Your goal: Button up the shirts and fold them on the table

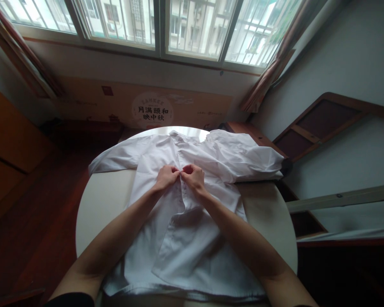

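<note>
A white long-sleeved shirt (208, 243) lies spread on a round table, collar toward the window and hem toward me. Its sleeves reach out to both sides. My left hand (168, 175) pinches the front placket at mid-chest. Right beside it, my right hand (193, 177) pinches the same front edge, and the fingertips of both hands nearly meet. Any button between the fingers is too small to make out. Below the hands the two front panels part, and the lower front edge is folded at an angle.
The pale round table (99, 213) shows at both sides of the shirt. Beyond it are a printed banner (185, 102) and barred windows (195, 30). A wooden framed piece (323, 117) stands at the right, an orange cabinet (9, 157) at the left.
</note>
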Motion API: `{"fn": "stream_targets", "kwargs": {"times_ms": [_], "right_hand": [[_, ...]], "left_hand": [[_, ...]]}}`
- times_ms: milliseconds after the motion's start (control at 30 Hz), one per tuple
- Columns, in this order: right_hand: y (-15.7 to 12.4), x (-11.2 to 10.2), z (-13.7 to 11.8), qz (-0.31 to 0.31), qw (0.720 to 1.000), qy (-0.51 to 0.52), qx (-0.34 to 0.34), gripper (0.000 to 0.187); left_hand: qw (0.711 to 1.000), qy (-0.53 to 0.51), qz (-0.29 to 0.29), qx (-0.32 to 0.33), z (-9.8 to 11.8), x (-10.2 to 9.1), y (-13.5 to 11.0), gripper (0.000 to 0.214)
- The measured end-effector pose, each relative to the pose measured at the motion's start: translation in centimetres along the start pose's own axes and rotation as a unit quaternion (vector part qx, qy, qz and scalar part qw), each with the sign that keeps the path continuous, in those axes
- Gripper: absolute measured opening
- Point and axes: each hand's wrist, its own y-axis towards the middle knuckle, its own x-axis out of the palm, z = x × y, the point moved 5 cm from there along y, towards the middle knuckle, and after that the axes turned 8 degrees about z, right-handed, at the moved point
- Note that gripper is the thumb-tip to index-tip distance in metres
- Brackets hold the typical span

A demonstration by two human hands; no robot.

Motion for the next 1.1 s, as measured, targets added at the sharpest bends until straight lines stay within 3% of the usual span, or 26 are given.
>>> {"fn": "stream_targets", "kwargs": {"times_ms": [200,433,800,1100], "right_hand": [[-1.2,0.3,-0.7,0.032,0.996,-0.062,-0.061,0.01],[-2.0,0.9,-0.3,0.059,0.993,-0.074,-0.075,0.008],[-1.4,0.2,0.4,0.064,0.997,0.03,0.019,0.011],[-0.3,0.8,1.6,0.05,0.982,0.146,0.107,0.015]], "left_hand": [[1.0,-0.005,0.005,-0.008,0.2,-0.1,-0.2,0.032],[0.999,0.017,0.031,-0.01,0.7,-0.2,-0.5,0.023],[0.993,-0.051,0.106,0.012,1.6,-0.6,-1.2,0.013],[0.969,-0.212,0.125,-0.001,-0.1,-0.2,-0.6,0.016]]}}
